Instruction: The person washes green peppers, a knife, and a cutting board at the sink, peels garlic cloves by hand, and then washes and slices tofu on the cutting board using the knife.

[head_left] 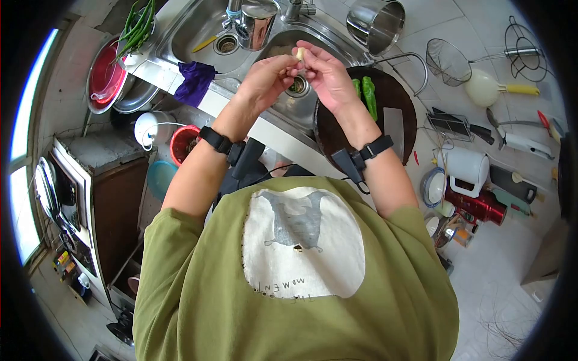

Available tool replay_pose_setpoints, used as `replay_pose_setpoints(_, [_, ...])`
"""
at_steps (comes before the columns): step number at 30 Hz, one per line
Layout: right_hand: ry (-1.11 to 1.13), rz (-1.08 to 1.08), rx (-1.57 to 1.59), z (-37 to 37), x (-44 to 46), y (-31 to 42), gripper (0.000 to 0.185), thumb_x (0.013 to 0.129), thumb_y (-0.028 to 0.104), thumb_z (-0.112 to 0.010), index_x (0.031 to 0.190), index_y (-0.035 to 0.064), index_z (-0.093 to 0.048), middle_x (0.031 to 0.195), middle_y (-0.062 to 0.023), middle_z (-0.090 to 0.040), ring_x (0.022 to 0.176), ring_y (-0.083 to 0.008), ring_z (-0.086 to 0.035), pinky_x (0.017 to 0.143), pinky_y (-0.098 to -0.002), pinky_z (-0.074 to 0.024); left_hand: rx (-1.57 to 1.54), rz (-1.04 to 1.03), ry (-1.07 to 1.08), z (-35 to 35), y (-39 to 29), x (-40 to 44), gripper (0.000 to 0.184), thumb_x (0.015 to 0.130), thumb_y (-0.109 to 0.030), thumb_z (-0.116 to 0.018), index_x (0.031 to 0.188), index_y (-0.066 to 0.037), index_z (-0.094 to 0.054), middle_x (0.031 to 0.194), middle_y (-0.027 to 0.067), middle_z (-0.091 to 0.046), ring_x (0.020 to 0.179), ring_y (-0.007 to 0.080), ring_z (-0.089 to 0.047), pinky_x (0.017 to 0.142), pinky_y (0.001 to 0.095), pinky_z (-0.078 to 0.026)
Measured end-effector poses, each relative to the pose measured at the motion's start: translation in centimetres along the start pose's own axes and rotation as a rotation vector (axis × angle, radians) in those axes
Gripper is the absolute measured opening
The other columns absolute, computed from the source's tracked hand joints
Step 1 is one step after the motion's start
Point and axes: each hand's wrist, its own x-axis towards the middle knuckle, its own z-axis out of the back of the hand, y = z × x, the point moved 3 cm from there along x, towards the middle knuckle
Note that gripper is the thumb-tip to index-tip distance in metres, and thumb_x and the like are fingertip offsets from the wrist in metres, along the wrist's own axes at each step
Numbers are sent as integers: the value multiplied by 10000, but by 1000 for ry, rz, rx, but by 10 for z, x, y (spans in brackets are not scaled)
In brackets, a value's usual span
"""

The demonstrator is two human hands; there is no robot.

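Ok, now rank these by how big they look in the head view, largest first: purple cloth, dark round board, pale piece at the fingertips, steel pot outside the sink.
1. Dark round board, though partly covered
2. Steel pot
3. Purple cloth
4. Pale piece, clearly smallest

The left hand (268, 79) and right hand (326, 71) are partly covering a pale piece (300, 53) — too small to identify. The right forearm (363, 131) is hiding part of the round board (395, 90). The lower frame edge is cutting off the green shirt (192, 289), while folds are obscuring some of its lettering (282, 285).
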Motion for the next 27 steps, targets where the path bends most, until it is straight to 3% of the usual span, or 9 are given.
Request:
replay_pose_setpoints(3, [-165,78,-384,-5,-6,4,329,1003,212,-721,1250,-1,-678,1039,-12,-742,895,-38,-647,737,-196,-438,168,-143,-158,1,-3,-8,173,964,-169,-719,1041,-14,-709,967,20,-733,786,59,-621,666,224,-489])
replay_pose_setpoints(5, [-171,120,-467,0,-4,0,324,995,224,-735,1220,-6,-694,1031,-29,-747,911,-49,-653,773,-214,-473,635,-279,-288,2,-12,-11,194,954,-194,-730,1018,-11,-718,935,23,-747,767,68,-638,675,218,-489])
replay_pose_setpoints(8, [-204,97,-503,2,-5,-3,300,994,220,-737,1185,-10,-708,1024,-28,-744,894,-54,-642,797,-221,-490,782,-462,-308,3,-10,-11,202,895,-187,-762,954,4,-727,753,4,-709,637,51,-601,574,210,-454])
replay_pose_setpoints(12, [-173,118,-485,9,-1,-9,282,995,227,-736,1153,-6,-720,1001,-14,-737,861,-46,-613,768,-213,-476,730,-421,-301,3,-8,-13,193,899,-187,-755,964,-7,-731,742,-3,-705,618,57,-593,554,208,-442])
replay_pose_setpoints(14, [-166,112,-417,9,0,-12,238,1004,221,-719,1106,6,-731,974,3,-723,818,-39,-575,733,-203,-460,621,-246,-251,5,-7,-12,214,943,-213,-744,1022,-16,-722,944,27,-747,782,74,-651,675,220,-480])
replay_pose_setpoints(18, [-273,193,-381,21,15,-1,178,1011,202,-696,1037,31,-739,940,13,-707,765,-25,-538,664,-189,-428,472,-104,-176,-2,9,-19,231,963,-226,-705,1087,-31,-716,1019,29,-731,858,83,-660,723,229,-491])
replay_pose_setpoints(20, [-333,82,-108,46,36,5,152,1012,188,-682,992,46,-731,916,2,-698,712,-24,-515,587,-192,-402,393,145,85,1,32,-21,279,989,-255,-660,1168,-45,-697,1078,25,-712,951,96,-661,788,246,-492])
replay_pose_setpoints(23, [-359,13,108,83,70,3,122,1009,174,-682,969,66,-719,919,-33,-710,672,-29,-504,522,-200,-365,343,299,355,-27,58,-40,297,998,-277,-662,1216,-76,-680,1104,19,-718,1007,98,-649,860,250,-478])
replay_pose_setpoints(27, [-378,33,186,83,81,4,114,1007,168,-682,950,75,-712,918,-36,-717,655,-30,-497,518,-196,-361,108,436,345,-56,74,-51,233,933,-295,-802,1059,-128,-700,984,-58,-708,897,32,-639,767,211,-467])
